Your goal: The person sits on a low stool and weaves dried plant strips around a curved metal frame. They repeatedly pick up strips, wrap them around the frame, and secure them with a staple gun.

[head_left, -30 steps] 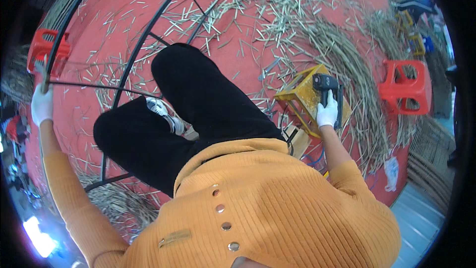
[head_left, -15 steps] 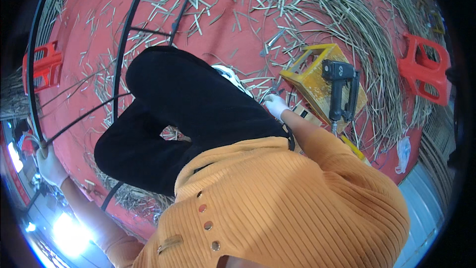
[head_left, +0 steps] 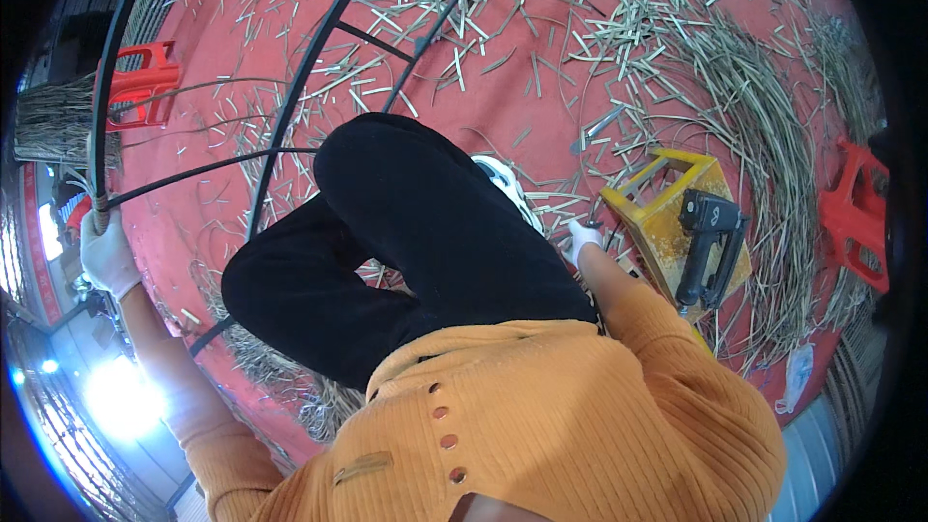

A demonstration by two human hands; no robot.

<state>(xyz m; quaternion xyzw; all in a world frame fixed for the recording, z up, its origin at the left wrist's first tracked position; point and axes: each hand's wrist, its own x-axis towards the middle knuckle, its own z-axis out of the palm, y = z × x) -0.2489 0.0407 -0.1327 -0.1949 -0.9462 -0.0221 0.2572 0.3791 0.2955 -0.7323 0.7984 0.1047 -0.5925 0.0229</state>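
My left hand [head_left: 108, 256], in a white glove, is closed around the upright bar of a black metal frame [head_left: 104, 126]. Tan strands [head_left: 101, 220] are wound about the bar where I grip it, and their loose ends stick up above my fingers. On the other side, my right hand [head_left: 586, 242], also gloved, is low by the floor beyond my thigh. Its fingers are drawn together by a small dark item, too small to name. Just right of it, a worn yellow stool [head_left: 650, 232] lies on its side, with a black pneumatic nail gun [head_left: 713, 211] resting on it.
Cut strips [head_left: 464, 58] litter the red floor covering [head_left: 503, 111]. A long bundle of dry strands [head_left: 754, 106] curves along the right. Red plastic stools stand at the left [head_left: 145, 87] and right [head_left: 860, 217]. A clear plastic bag [head_left: 797, 377] lies lower right.
The whole view has shifted, so the floor, stools and frame sit farther right and lower. My left hand keeps its hold on the bar; my right stays beside the yellow stool.
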